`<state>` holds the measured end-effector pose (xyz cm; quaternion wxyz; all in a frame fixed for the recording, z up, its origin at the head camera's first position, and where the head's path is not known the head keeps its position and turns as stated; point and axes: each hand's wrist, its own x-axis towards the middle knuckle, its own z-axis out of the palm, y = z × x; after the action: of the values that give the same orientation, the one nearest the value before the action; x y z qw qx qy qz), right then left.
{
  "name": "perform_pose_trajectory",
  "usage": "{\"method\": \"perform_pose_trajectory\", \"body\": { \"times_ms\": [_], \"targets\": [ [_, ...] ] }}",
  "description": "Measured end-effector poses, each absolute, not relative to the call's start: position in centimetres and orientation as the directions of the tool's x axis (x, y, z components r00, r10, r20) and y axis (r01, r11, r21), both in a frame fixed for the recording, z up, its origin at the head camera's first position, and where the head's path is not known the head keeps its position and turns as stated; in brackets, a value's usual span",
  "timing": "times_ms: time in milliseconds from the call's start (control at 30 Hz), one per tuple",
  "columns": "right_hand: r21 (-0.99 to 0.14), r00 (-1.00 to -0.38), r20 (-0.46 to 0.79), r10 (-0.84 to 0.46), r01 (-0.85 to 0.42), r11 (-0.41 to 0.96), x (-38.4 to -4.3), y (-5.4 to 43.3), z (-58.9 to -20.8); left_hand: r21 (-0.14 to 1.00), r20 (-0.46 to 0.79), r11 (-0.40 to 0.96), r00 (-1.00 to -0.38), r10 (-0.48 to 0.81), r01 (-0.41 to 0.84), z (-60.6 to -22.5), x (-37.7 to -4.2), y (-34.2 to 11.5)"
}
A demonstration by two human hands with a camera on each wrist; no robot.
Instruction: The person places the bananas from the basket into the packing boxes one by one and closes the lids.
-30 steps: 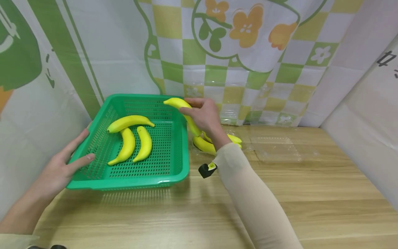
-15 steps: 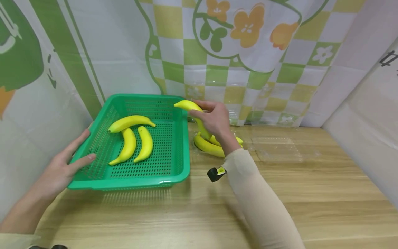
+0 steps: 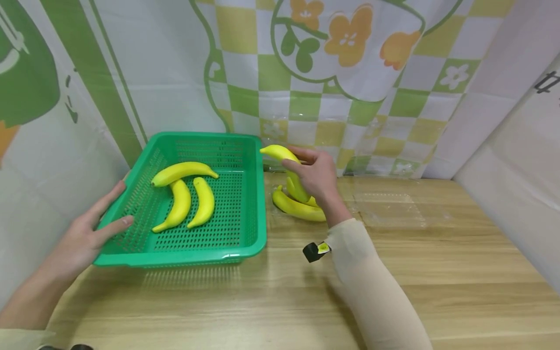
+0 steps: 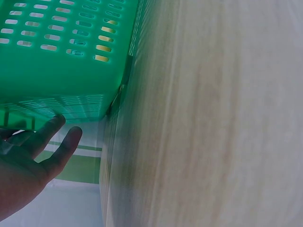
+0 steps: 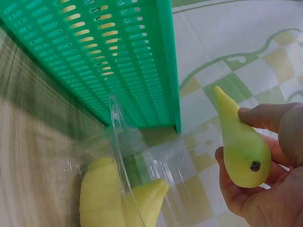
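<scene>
My right hand [image 3: 319, 176] pinches a yellow banana [image 3: 282, 153] between thumb and fingers, just right of the basket and above a clear plastic container [image 5: 124, 165]. In the right wrist view this banana's dark-tipped end [image 5: 255, 166] faces the camera. Below it, a few more bananas [image 3: 297, 210] lie in the container, partly hidden by my right hand. On the left, my left hand [image 3: 83, 240] grips the side of a green plastic basket [image 3: 183, 257], thumb over the rim and fingers along the outside. Inside the basket lie 3 bananas [image 3: 203, 201].
A clear plastic lid [image 3: 393, 209] lies flat on the wooden table [image 3: 350, 291] to the right of the container. Patterned cloth [image 3: 315, 102] stands behind the table, with pale walls at left and right. A black wrist camera [image 3: 313, 252] hangs under the right sleeve.
My right hand has moved to the right and slightly nearer, carrying the banana from the basket's far right corner to over the container. My left hand and the basket stay in place.
</scene>
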<state>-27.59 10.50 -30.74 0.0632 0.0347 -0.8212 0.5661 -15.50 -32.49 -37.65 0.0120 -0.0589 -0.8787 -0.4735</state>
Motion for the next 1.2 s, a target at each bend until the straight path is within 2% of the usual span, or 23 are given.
{"method": "perform_pose_trajectory", "body": {
  "times_ms": [1200],
  "targets": [
    [-0.979, -0.983, 0.069, 0.168, -0.035, 0.201, -27.2, 16.3, -31.9, 0.848, 0.078, 0.516, -0.992, 0.095, 0.116, -37.3, -15.4, -32.0]
  ]
}}
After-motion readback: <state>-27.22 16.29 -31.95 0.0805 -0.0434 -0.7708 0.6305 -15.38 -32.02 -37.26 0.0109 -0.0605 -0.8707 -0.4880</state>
